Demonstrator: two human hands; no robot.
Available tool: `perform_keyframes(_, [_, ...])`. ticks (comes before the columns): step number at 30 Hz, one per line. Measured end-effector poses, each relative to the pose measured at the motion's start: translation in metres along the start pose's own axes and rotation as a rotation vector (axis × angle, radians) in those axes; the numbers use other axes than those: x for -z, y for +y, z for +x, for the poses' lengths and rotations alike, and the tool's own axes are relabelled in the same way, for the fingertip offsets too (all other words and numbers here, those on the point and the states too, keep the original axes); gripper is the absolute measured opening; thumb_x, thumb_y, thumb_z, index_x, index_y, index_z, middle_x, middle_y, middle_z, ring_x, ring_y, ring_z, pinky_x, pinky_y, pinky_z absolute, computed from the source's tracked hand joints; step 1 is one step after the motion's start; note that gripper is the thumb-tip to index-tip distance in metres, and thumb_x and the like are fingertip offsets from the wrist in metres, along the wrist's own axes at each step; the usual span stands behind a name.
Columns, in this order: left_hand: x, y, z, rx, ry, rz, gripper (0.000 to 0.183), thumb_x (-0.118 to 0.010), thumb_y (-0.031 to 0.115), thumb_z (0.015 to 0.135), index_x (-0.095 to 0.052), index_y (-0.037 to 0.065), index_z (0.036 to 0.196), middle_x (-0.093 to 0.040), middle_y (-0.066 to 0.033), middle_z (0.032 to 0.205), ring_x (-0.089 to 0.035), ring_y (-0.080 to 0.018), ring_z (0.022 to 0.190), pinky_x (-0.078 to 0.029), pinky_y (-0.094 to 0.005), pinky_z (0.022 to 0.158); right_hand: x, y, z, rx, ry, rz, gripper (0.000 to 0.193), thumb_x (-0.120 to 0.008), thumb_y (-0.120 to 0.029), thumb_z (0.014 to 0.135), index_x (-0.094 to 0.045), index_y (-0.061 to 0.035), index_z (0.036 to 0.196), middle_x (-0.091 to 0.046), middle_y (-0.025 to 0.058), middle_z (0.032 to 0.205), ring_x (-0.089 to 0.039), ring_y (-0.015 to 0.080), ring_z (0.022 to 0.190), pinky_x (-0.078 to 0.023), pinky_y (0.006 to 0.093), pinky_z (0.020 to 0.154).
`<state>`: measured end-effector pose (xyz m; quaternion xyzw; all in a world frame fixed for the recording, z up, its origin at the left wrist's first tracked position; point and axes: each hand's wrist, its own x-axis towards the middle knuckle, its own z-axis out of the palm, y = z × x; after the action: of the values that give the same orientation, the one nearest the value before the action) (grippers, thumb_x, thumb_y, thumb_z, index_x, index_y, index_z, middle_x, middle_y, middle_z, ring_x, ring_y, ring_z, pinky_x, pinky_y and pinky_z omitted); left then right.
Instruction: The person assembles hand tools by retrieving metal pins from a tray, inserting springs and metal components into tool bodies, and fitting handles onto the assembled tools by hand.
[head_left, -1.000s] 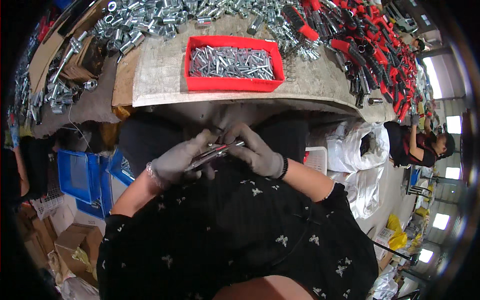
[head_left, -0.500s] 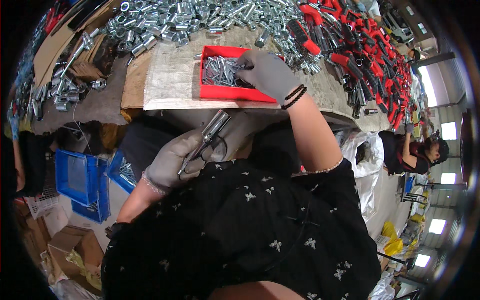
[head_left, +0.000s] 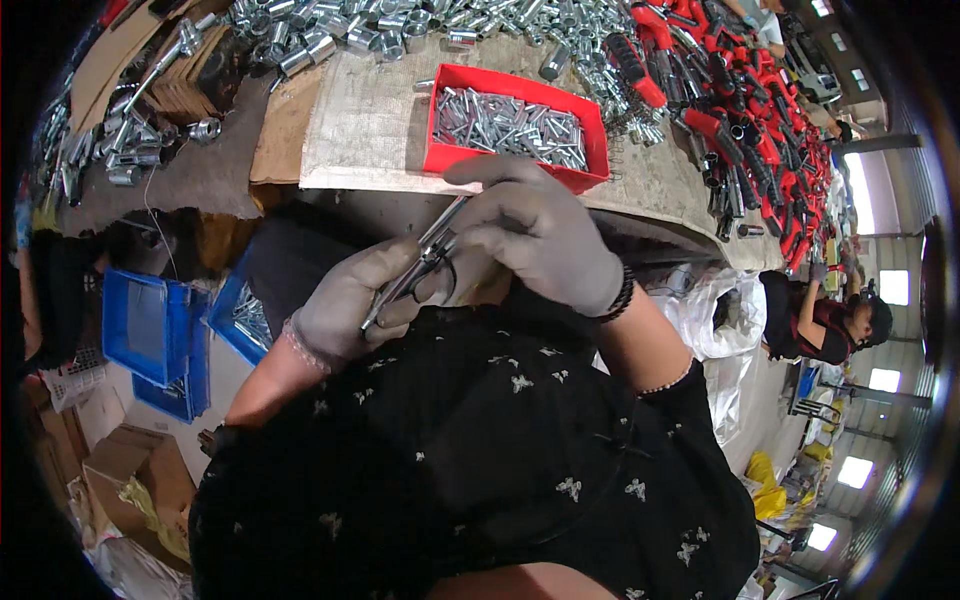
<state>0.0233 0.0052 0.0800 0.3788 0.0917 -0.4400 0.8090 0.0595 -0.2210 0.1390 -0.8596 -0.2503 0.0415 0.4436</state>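
My left hand (head_left: 345, 300), in a grey glove, is closed around a chrome socket wrench (head_left: 408, 282) with a slim shaft, held slantwise in front of my body. My right hand (head_left: 550, 245), gloved as well, is bent over the wrench's upper end. Its thumb and fingertips are drawn together there; whatever they pinch is hidden. Just beyond the right hand, at the table's near edge, stands a red box (head_left: 438, 158) holding many small metal pins (head_left: 510, 128).
Chrome sockets (head_left: 375, 35) lie heaped at the back of the table. Ratchets with red and black handles (head_left: 745, 125) are piled at the right. Blue crates (head_left: 150, 330) and a cardboard box (head_left: 140, 475) stand lower left. Another person (head_left: 825, 315) is at the far right.
My right hand has left the pins in the red box and come back to the wrench in my left hand. The left hand keeps its grip on the wrench.
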Motion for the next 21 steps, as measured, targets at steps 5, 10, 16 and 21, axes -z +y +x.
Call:
perform_keyframes(5, [0.000, -0.003, 0.000, 0.028, -0.044, -0.056, 0.035, -0.036, 0.033, 0.108, -0.058, 0.007, 0.117, -0.055, -0.0002, 0.071, -0.035, -0.0021, 0.041, -0.026, -0.0176, 0.035, -0.018, 0.011, 0.001, 0.343, 0.095, -0.292, 0.010, -0.073, -0.014, 0.077, -0.069, -0.0098, 0.086, -0.062, 0.0085, 0.120, -0.056, 0.0276, 0.117, -0.045, 0.0432, 0.100])
perform_keyframes(10, [0.009, -0.009, 0.005, 0.006, -0.092, -0.014, 0.029, -0.044, 0.033, 0.106, -0.057, 0.007, 0.111, -0.059, -0.0016, 0.083, -0.043, -0.0052, 0.048, -0.031, -0.0197, 0.040, -0.029, 0.010, -0.011, 0.561, 0.133, -0.592, 0.017, -0.072, -0.016, 0.071, -0.062, -0.0131, 0.085, -0.060, 0.0036, 0.111, -0.055, 0.0247, 0.115, -0.042, 0.0470, 0.101])
perform_keyframes(16, [0.002, -0.010, 0.003, -0.015, -0.091, 0.282, 0.034, -0.045, 0.035, 0.104, -0.060, 0.006, 0.109, -0.056, 0.0003, 0.075, -0.041, -0.0048, 0.047, -0.030, -0.0208, 0.041, -0.028, 0.034, -0.021, 0.344, -0.050, -0.200, 0.027, -0.074, -0.022, 0.073, -0.059, -0.0071, 0.090, -0.060, 0.0107, 0.097, -0.059, 0.0340, 0.092, -0.047, 0.0457, 0.084])
perform_keyframes(21, [0.009, -0.013, 0.005, 0.062, -0.081, 0.328, 0.029, -0.046, 0.030, 0.104, -0.059, 0.006, 0.113, -0.059, -0.0020, 0.078, -0.046, -0.0059, 0.048, -0.033, -0.0206, 0.041, -0.034, 0.025, -0.032, 0.391, -0.187, -0.400, 0.026, -0.073, -0.017, 0.072, -0.060, -0.0081, 0.092, -0.061, 0.0099, 0.100, -0.061, 0.0304, 0.099, -0.050, 0.0416, 0.086])
